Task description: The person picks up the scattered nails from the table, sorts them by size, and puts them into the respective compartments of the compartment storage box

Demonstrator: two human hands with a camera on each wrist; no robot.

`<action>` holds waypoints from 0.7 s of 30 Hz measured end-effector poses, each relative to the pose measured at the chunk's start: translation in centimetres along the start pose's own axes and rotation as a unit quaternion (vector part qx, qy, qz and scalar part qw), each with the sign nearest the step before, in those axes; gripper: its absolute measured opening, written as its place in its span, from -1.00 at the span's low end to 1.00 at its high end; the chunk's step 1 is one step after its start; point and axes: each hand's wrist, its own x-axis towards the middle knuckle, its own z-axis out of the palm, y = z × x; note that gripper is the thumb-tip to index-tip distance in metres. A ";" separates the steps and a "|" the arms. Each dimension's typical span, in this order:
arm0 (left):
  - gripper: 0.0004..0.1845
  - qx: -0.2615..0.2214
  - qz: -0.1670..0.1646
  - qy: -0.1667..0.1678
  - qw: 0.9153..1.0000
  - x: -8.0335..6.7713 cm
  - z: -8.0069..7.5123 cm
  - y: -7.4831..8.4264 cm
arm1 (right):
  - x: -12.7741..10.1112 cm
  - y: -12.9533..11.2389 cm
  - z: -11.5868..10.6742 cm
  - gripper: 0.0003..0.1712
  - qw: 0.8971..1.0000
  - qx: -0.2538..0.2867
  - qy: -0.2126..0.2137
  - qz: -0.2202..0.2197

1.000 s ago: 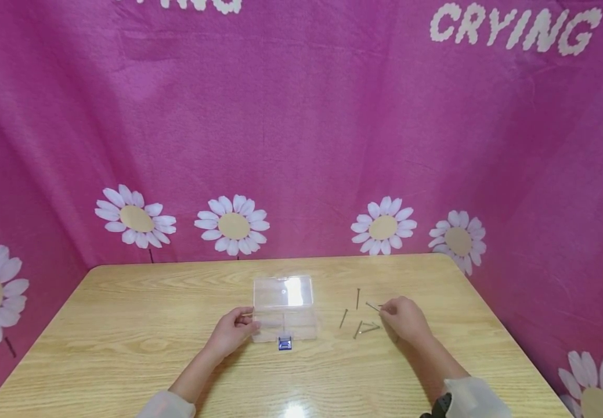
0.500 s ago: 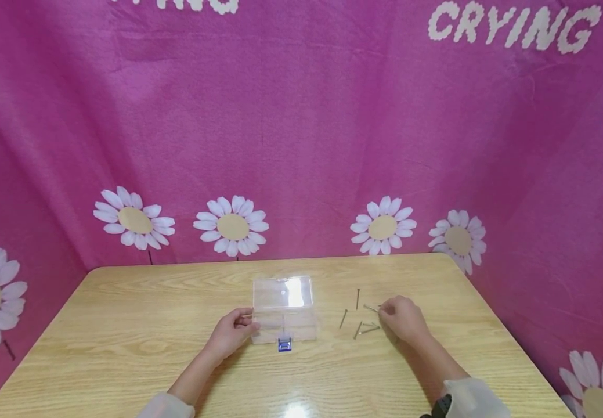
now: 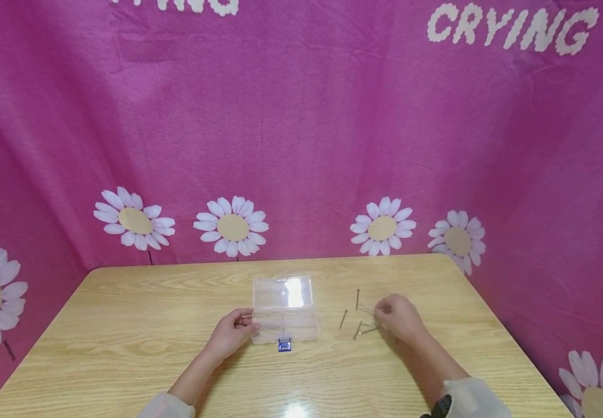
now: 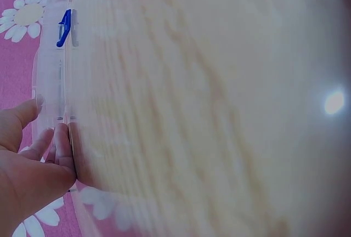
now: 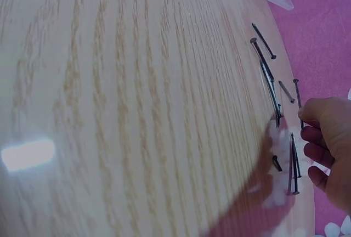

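Nail (image 3: 366, 307) juts from the pinching fingertips of the right hand (image 3: 400, 318), the nearer one, its long axis running leftward toward loose nails (image 3: 357, 299) on the counter (image 3: 150, 319); beyond them, apart, sits the lidded-back box (image 3: 299, 326), left side gripped by the left hand (image 3: 230, 335).

Box (image 3: 301, 332) top: open from above, lid (image 3: 271, 294) at the back.
Box left: blocked by the left hand (image 3: 231, 335).
Box front: blue latch (image 3: 284, 344) juts out.
Box to nails (image 3: 357, 299): a bare strip of table (image 3: 329, 348).
Right hand (image 3: 401, 319): nails crowd its left side; its pinched nail (image 5: 298, 94) points among them.
Between forearms (image 3: 199, 374): open table.
Far edge: curtain (image 3: 301, 145) walls it off.
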 end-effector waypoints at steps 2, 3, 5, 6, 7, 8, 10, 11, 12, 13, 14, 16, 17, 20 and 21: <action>-0.55 0.000 0.000 0.000 1.000 0.0 0.0 0.0 | -0.1 -0.3 0.0 -0.90 1.000 0.005 -0.003 -0.002; -0.55 -0.001 -0.001 0.001 1.000 0.0 0.0 0.0 | 0.0 -0.4 0.0 -0.89 1.000 0.007 -0.003 -0.003; -0.55 0.000 -0.001 0.002 1.000 0.0 0.0 0.1 | -0.1 -0.7 0.0 -0.89 1.000 0.009 -0.004 -0.006; -0.55 -0.001 0.000 0.003 1.000 0.0 0.0 0.0 | -0.1 -0.9 0.1 -0.89 1.000 0.010 -0.004 -0.008; -0.56 -0.001 0.000 0.004 1.000 0.0 0.0 0.1 | -0.1 -1.0 0.1 -0.89 1.000 0.009 -0.003 -0.012; -0.56 -0.001 0.001 0.005 1.000 0.0 0.1 0.0 | -0.1 -1.1 0.1 -0.90 1.000 0.009 -0.002 -0.015; -0.56 -0.001 0.001 0.007 1.000 0.0 0.1 0.0 | 0.0 -1.4 0.2 -0.90 1.000 0.008 -0.001 -0.021; -0.56 -0.001 0.001 0.007 1.000 0.0 0.1 0.0 | 0.0 -1.5 0.2 -0.90 1.000 0.007 -0.001 -0.023; -0.57 -0.001 0.002 0.008 1.000 0.0 0.2 0.0 | 0.0 -1.6 0.2 -0.91 1.000 0.005 -0.002 -0.023; -0.57 -0.001 0.003 0.008 1.000 0.0 0.2 -0.1 | 0.1 -1.7 0.2 -0.91 1.000 0.006 -0.003 -0.022; -0.57 0.000 0.003 0.008 1.000 0.1 0.2 -0.1 | 0.1 -1.8 0.2 -0.91 1.000 0.008 -0.004 -0.020; -0.57 -0.002 0.004 0.008 1.000 0.1 0.2 -0.1 | 0.2 -1.9 0.3 -0.90 1.000 0.009 -0.006 -0.019; -0.57 -0.003 0.004 0.008 1.000 0.1 0.2 -0.2 | 0.2 -2.0 0.3 -0.90 1.000 0.010 -0.008 -0.019; -0.56 -0.004 0.004 0.008 1.000 0.1 0.2 -0.2 | 0.2 -2.2 0.3 -0.90 1.000 0.017 -0.015 -0.020; -0.56 -0.005 0.004 0.008 1.000 0.1 0.2 -0.2 | 0.2 -2.3 0.3 -0.90 0.999 0.018 -0.016 -0.022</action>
